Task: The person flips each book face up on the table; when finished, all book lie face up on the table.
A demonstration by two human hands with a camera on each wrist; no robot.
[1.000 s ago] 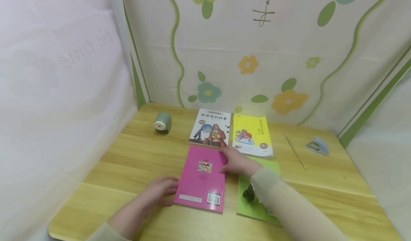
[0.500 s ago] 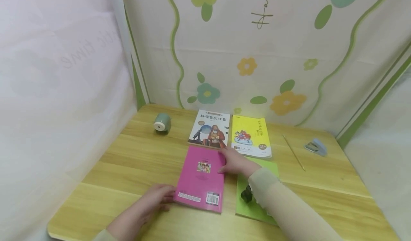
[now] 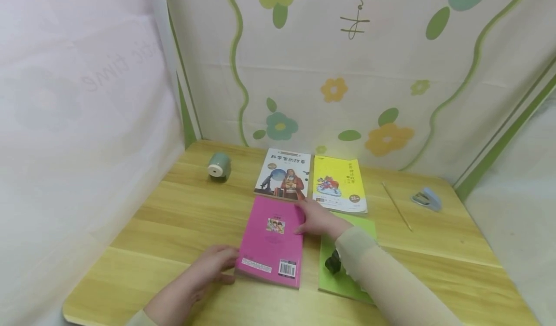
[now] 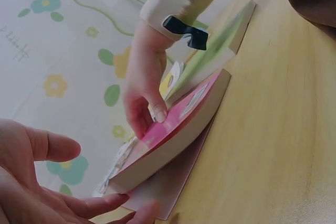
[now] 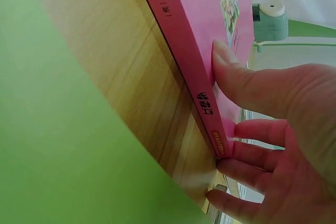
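A pink paperback book (image 3: 273, 249) lies back cover up on the wooden table. My right hand (image 3: 319, 217) holds its far right corner; in the right wrist view the thumb (image 5: 228, 61) presses on the cover by the spine and the fingers lie along the far end. At the left edge is my left hand (image 3: 208, 270), fingers extended and apart. The left wrist view shows the page block (image 4: 173, 153) bowed up on that side, over a flat cover sheet (image 4: 165, 195). My left fingertips (image 4: 118, 199) are right at the sheet's edge, thumb held away from the book.
A green book (image 3: 343, 287) lies right of the pink one, partly under my right forearm. Behind are a white illustrated book (image 3: 284, 174) and a yellow book (image 3: 340, 176). A pencil sharpener (image 3: 219, 166) stands back left; a thin stick (image 3: 397, 208) and a blue stapler-like object (image 3: 427, 199) lie right.
My left hand has moved slightly at the pink book's left edge, and the book's left side looks a little raised. My right hand keeps its hold on the corner.
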